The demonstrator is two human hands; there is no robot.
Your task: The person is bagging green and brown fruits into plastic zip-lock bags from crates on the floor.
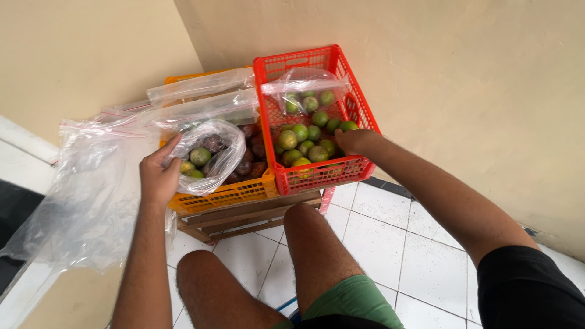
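My left hand (159,173) grips the rim of a clear plastic bag (216,152) that rests on the orange crate (231,194); the bag holds a few green limes and a dark fruit. My right hand (355,141) reaches into the red crate (323,169) and lies among the green limes (301,143), fingers curled on them; whether it holds one is hidden. The orange crate holds dark brownish-purple fruits (251,152).
Both crates sit on a low wooden pallet (244,219) in a corner of cream walls. Several clear zip bags (91,183) lie over the left side and the crate backs. White tiled floor (378,244) lies below; my bare knees are in front.
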